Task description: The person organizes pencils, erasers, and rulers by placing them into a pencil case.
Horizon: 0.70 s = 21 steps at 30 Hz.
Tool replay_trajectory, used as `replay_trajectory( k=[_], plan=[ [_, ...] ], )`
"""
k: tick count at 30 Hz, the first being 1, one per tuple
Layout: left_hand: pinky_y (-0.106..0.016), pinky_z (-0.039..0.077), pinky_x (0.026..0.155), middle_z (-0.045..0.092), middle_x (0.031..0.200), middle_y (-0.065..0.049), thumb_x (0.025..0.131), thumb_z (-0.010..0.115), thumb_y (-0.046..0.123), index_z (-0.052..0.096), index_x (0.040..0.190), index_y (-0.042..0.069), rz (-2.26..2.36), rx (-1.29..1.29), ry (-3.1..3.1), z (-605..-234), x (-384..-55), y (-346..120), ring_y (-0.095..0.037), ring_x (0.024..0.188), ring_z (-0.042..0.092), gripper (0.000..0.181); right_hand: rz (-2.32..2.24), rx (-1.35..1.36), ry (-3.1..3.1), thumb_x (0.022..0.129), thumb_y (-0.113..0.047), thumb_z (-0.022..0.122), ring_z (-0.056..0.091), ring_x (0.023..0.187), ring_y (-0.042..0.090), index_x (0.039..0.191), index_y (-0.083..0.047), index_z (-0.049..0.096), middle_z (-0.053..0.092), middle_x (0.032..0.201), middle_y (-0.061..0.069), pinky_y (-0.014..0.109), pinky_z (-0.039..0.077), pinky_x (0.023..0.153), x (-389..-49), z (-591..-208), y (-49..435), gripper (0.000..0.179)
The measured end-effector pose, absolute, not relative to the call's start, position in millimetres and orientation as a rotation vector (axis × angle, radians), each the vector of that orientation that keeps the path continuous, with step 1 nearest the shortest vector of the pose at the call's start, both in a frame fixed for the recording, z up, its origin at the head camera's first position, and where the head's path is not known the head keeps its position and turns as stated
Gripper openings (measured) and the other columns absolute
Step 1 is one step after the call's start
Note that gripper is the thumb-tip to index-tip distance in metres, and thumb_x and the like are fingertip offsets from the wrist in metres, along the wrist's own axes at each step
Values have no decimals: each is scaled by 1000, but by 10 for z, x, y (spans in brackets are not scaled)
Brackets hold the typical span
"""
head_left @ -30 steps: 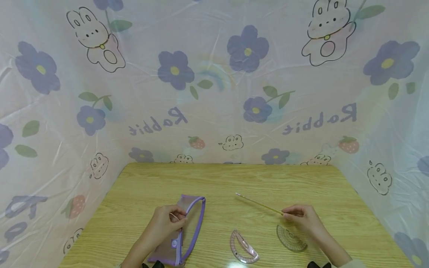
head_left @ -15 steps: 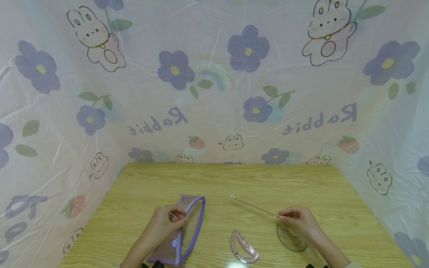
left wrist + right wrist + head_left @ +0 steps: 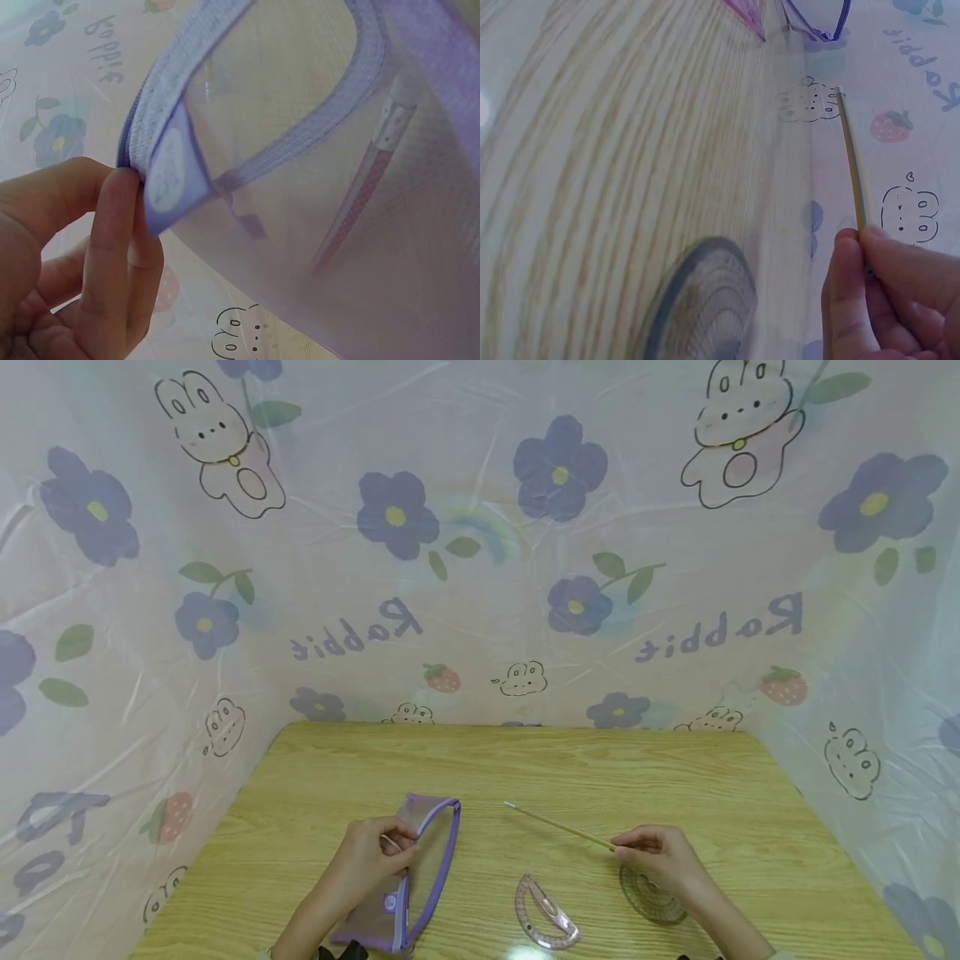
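A mesh pencil pouch [image 3: 369, 922] with purple trim lies at the left of the table, its zipped mouth spread wide. My left hand [image 3: 375, 850] pinches the zipper edge beside a small purple label [image 3: 168, 174]. Through the mesh, in the left wrist view, shows a pencil [image 3: 358, 190] with a pink dotted barrel and white end. My right hand [image 3: 662, 857] holds a slim yellow pencil [image 3: 564, 827] between thumb and fingers near one end. Its white tip points left toward the pouch, above the table.
A pink clear protractor [image 3: 553, 912] lies between the hands near the front. Beneath my right hand is a grey clear protractor [image 3: 647, 902], partly covered by it. Rabbit-and-flower printed cloth [image 3: 480, 610] walls in the wooden table [image 3: 600, 768] at the back and both sides.
My right hand has moved left with the yellow pencil, bringing its tip closer to the pouch. The left hand keeps its hold on the pouch edge, and the protractors stay put.
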<state>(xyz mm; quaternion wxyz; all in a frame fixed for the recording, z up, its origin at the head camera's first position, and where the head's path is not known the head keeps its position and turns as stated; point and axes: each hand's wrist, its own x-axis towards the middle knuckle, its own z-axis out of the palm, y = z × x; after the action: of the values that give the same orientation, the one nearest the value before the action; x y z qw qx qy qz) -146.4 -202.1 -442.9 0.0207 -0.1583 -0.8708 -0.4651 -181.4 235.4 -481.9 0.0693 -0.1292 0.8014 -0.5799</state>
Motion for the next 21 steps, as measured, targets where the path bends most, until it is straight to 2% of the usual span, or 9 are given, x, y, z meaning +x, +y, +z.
replay_trajectory(
  k=[7, 13, 21],
  plan=[
    [-19, 58, 56, 67, 80, -7, 87, 75, 1, 70, 93, -4, -1415, -486, -2703, -4428, -1465, -2020, -8, 63, 65, 9, -1741, -419, 2357, 92, -5, 71, 70, 86, 21, 106, 16, 67, 70, 101, 24, 28, 60, 76, -1797, -4786, 2253, 25],
    [-20, 58, 57, 67, 81, -7, 87, 75, 0, 70, 94, -5, -1429, -499, -2703, -4441, -1476, -2025, -8, 63, 65, 10, -1761, -433, 2321, 92, -4, 70, 68, 88, 16, 106, 16, 66, 70, 102, 24, 26, 59, 76, -1788, -4785, 2167, 25],
    [-19, 58, 57, 67, 81, -8, 87, 75, -1, 70, 93, -4, -1415, -515, -2701, -4451, -1478, -2034, -8, 64, 65, 9, -1761, -470, 2298, 92, -4, 70, 68, 87, 16, 104, 15, 67, 71, 101, 23, 25, 58, 76, -1803, -4831, 2079, 23]
  ],
)
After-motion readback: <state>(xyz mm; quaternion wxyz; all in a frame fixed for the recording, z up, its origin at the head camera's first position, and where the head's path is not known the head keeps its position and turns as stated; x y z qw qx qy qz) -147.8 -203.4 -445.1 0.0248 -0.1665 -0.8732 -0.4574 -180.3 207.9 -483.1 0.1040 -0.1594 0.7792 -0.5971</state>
